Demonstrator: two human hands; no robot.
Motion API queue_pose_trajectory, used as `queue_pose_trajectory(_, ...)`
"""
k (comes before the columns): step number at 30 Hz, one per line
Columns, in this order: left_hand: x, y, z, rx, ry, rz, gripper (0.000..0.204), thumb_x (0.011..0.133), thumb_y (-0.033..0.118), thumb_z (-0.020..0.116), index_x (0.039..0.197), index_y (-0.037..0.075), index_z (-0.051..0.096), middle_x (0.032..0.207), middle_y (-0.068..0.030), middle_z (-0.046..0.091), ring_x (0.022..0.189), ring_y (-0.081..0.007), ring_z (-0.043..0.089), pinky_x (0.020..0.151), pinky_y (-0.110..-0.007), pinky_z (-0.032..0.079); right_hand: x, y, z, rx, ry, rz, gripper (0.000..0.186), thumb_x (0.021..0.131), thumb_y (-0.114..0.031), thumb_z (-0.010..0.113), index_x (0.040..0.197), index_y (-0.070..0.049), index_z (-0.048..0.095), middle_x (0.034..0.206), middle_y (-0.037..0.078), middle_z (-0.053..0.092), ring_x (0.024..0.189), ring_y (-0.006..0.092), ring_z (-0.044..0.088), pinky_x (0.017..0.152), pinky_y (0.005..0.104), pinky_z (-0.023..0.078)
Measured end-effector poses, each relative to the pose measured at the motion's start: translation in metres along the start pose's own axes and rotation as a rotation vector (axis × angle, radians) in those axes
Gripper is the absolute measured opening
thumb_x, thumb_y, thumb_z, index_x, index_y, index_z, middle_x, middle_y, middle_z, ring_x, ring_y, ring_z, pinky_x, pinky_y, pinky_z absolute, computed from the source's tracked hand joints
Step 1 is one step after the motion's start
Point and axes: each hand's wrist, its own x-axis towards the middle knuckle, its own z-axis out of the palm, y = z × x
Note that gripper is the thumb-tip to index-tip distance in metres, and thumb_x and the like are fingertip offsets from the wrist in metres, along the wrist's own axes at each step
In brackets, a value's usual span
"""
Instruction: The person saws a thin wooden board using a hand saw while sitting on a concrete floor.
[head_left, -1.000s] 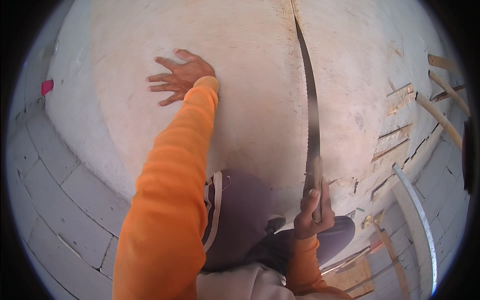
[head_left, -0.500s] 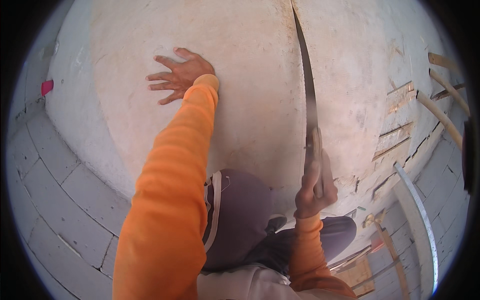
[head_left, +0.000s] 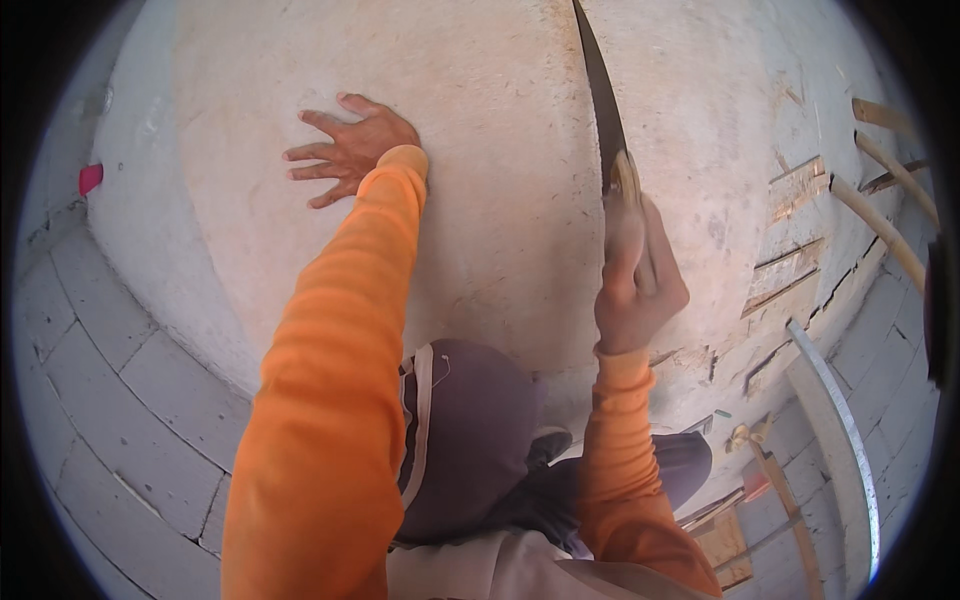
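No legible text in view; no labels, brands, numbers or signs can be read on any surface.

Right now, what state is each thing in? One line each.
Board: chipped and cracked toward the right
Saw: gripped, blade running to the picture's top edge
Left hand: spread flat on the board
Right hand: closed around the saw handle
Wooden poles: untouched by either hand

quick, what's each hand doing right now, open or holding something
Left hand: open, fingers spread, resting on the pale board.
Right hand: closed, holding the handsaw by its handle.
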Motion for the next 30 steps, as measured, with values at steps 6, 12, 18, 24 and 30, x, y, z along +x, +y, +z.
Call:
queue_pose_trajectory(6,0.000,0.000,0.001,0.008,-0.018,-0.008,0.065,0.106,0.054,0.029,0.163,0.025,0.031,0.170,-0.0252,0.018,0.159,-0.0418,0.011,0.123,-0.069,0.009,-0.031,-0.002,-0.031,-0.077,-0.025,0.066,0.032,0.100,-0.008,0.065,0.126,0.010,0.068,0.101,0.022,0.078,0.081,0.0144,0.073,0.072,0.0255,0.056)
queue_pose_trajectory(12,0.000,0.000,0.001,-0.006,0.006,-0.001,0.066,0.106,0.056,0.030,0.163,0.025,0.031,0.170,-0.0253,0.019,0.159,-0.0415,0.011,0.123,-0.069,0.008,-0.052,0.003,-0.039,-0.021,-0.012,0.023,0.033,0.100,-0.007,0.062,0.125,0.014,0.066,0.104,0.025,0.077,0.088,0.0229,0.077,0.077,0.0305,0.059)
queue_pose_trajectory(18,0.001,0.002,0.002,0.027,0.001,-0.023,0.065,0.105,0.056,0.031,0.163,0.025,0.032,0.169,-0.0248,0.020,0.159,-0.0414,0.012,0.123,-0.070,0.009,0.010,-0.006,0.003,0.000,0.000,0.001,0.030,0.101,-0.008,0.065,0.125,0.009,0.069,0.093,0.018,0.077,0.076,0.0118,0.069,0.068,0.0259,0.055)
queue_pose_trajectory(24,0.001,0.000,0.003,0.014,0.028,-0.006,0.065,0.105,0.055,0.032,0.163,0.026,0.032,0.169,-0.0245,0.021,0.159,-0.0414,0.014,0.123,-0.070,0.010,-0.089,-0.006,-0.066,-0.110,0.010,-0.067,0.031,0.100,-0.005,0.062,0.125,0.013,0.067,0.106,0.028,0.076,0.089,0.0213,0.077,0.076,0.0295,0.059)
queue_pose_trajectory(30,0.000,0.000,0.002,0.028,0.015,-0.004,0.065,0.105,0.055,0.031,0.163,0.025,0.031,0.170,-0.0248,0.019,0.159,-0.0418,0.012,0.123,-0.069,0.010,0.026,0.006,0.016,0.075,0.024,-0.053,0.030,0.099,-0.007,0.068,0.126,0.004,0.071,0.086,0.014,0.076,0.065,0.0089,0.064,0.061,0.0239,0.051)
